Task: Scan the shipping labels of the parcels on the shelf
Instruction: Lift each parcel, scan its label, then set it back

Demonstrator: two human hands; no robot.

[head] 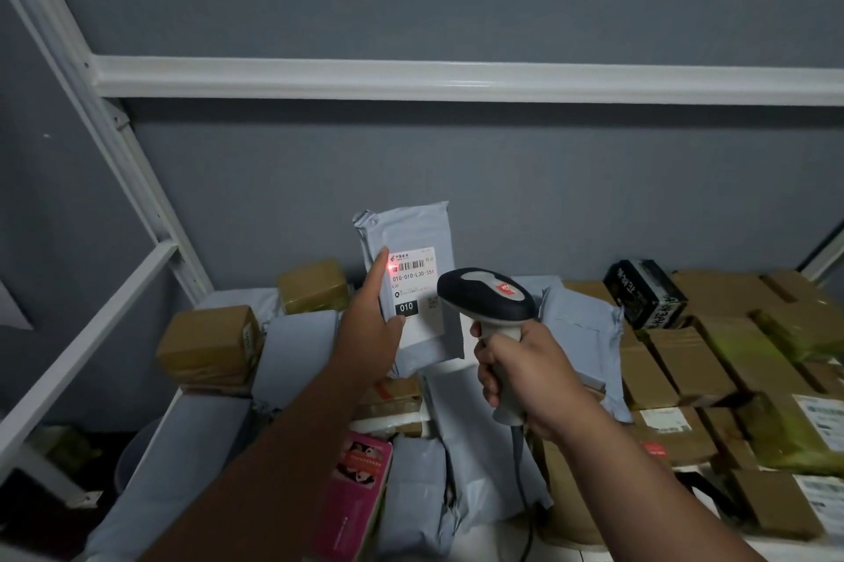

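Upright, the grey parcel [413,283] sits gripped in the left hand [372,324], while the right hand [525,372] clasps the scanner [491,301] beside it.

Upright grey parcel [411,287], red-lit label [412,276]

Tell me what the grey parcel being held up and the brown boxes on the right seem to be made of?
Grey parcel: seemingly thin plastic film, a mailer bag; it shows creases and a soft sheen. Brown boxes: likely cardboard, matte, with folded flaps, some wrapped in glossy tape.
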